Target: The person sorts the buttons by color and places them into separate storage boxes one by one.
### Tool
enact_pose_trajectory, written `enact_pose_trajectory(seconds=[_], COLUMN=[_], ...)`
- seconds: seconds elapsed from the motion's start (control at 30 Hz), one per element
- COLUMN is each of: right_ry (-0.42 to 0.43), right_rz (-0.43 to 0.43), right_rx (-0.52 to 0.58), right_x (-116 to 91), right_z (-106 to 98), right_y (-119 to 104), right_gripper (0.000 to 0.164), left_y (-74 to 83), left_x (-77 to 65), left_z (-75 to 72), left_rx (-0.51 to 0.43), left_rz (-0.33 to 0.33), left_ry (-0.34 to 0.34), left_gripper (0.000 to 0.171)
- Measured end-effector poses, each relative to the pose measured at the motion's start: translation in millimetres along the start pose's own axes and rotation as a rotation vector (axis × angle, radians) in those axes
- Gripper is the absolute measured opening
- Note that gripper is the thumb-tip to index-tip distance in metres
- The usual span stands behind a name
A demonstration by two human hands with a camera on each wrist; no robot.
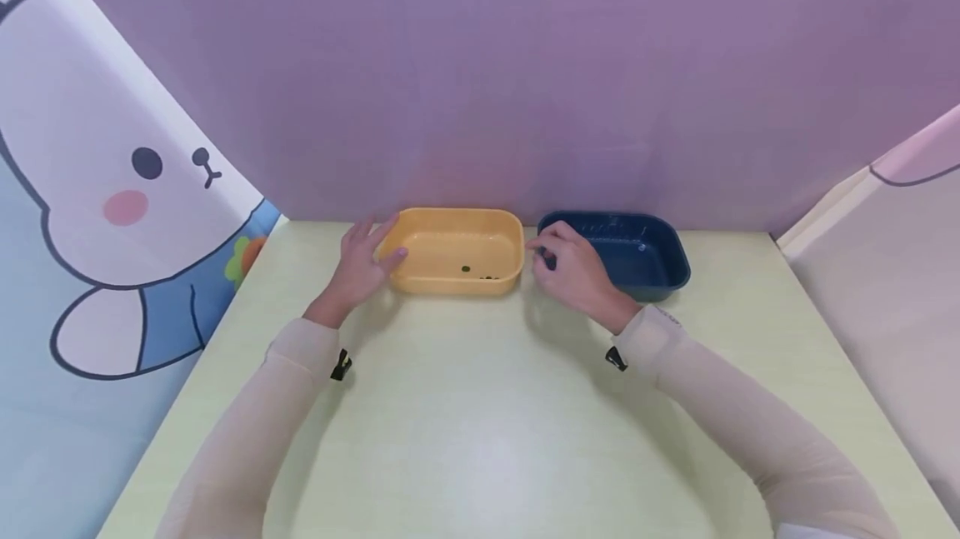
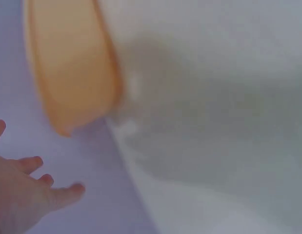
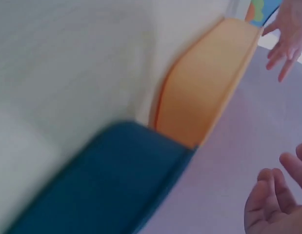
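My left hand (image 1: 358, 266) is at the left end of a yellow-orange plastic tray (image 1: 442, 252), its thumb and fingers spread over the rim. In the left wrist view the left hand (image 2: 24, 197) holds nothing. A small dark green round piece (image 1: 466, 269) lies in this tray, with several tiny dark bits (image 1: 489, 278) by its near wall. Over the left end of a dark blue tray (image 1: 637, 268) is my right hand (image 1: 573, 271), fingers bent and pointing toward the yellow tray. Between the right hand's (image 3: 275, 209) thumb and fingers a gap shows, with nothing visible there.
Both trays stand side by side at the back of a pale table (image 1: 465, 389), against a purple backdrop (image 1: 480, 81). A tiny light spot (image 1: 641, 247) shows inside the blue tray. On the left hangs a cartoon-printed panel (image 1: 112, 272); a pale panel (image 1: 892, 272) borders the right.
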State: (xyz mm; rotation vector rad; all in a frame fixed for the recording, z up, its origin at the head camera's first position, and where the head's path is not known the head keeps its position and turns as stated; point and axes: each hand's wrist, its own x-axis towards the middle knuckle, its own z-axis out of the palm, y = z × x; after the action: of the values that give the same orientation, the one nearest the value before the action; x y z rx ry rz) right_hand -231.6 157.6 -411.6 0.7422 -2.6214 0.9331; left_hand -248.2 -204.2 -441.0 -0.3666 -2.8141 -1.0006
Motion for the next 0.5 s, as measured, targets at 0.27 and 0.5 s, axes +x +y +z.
enact_pose_trajectory(seconds=[0.27,0.5], right_ry=[-0.094,-0.135], right_rz=[-0.027,-0.060], right_rx=[-0.099,-0.175], right_x=[5,0], right_z=[-22,-32], right_y=[5,9], right_gripper=[0.031,0.040], left_y=[34.0,59.1], left_x=[5.5,0.0], left_z=[-2.5,5.9], left_rx=[0.244,0.317], left_rz=[0.126,0.163], left_ry=[-0.129,-0.234], left_gripper=[0.066,0.066])
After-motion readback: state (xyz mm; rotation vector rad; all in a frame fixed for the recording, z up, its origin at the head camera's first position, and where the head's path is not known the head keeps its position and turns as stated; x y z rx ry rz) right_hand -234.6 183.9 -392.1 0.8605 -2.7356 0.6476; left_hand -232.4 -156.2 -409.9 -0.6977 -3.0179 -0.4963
